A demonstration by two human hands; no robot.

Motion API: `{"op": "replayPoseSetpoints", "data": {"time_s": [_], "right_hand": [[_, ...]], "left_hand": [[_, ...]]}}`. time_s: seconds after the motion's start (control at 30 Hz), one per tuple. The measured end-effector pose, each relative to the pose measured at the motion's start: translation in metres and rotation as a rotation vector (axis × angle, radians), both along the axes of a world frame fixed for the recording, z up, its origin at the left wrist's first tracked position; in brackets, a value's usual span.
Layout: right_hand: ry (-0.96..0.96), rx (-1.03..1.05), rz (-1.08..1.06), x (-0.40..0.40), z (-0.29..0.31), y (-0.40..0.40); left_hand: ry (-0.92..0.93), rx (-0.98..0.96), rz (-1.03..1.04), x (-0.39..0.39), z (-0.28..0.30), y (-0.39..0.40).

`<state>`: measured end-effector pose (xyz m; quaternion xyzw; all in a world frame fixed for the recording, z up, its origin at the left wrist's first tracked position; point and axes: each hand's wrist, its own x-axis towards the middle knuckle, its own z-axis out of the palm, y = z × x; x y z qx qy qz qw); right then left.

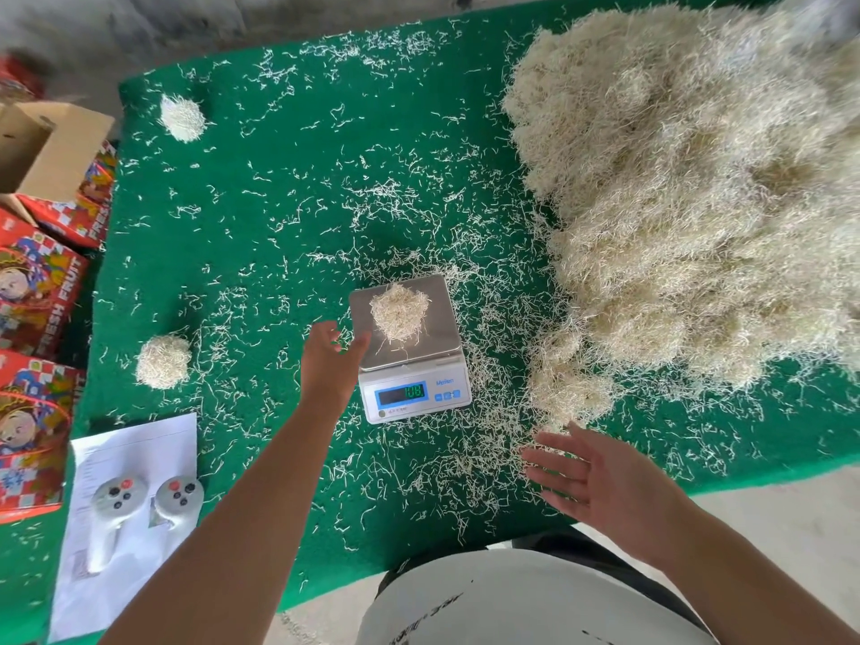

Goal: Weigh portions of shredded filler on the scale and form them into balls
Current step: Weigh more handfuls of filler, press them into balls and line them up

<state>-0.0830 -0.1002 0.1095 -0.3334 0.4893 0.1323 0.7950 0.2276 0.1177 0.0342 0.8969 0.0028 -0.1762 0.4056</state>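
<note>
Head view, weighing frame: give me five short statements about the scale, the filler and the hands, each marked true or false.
1. A loose clump of pale shredded filler sits on the steel platform of the white digital scale. True.
2. The left hand grips a finished ball. False: it holds nothing, fingers loosely bent beside the scale's platform.
3. Two round filler balls lie on the green mat, left of the scale. True.
4. The right hand presses on the scale's buttons. False: it is open, palm up, near the table's front edge, right of the scale.
5. The big heap of loose filler lies left of the scale. False: it lies to the right.
</note>
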Motion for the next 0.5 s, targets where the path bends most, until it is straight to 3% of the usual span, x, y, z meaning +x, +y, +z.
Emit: {"op": "replayPoseSetpoints", "data": {"time_s": [0.27,0.4,0.5], "right_hand": [[0.035,-0.031,-0.033,-0.021,-0.005,-0.004],[0.049,-0.062,-0.051,-0.033,-0.010,-0.004],[0.055,-0.082,-0.069,-0.033,-0.009,-0.006]], "left_hand": [[-0.223,0.230,-0.502,0.036,0.004,-0.065],[-0.200,0.479,-0.743,0.039,-0.006,-0.088],[-0.181,0.560,-0.785,0.028,-0.013,-0.092]]}}
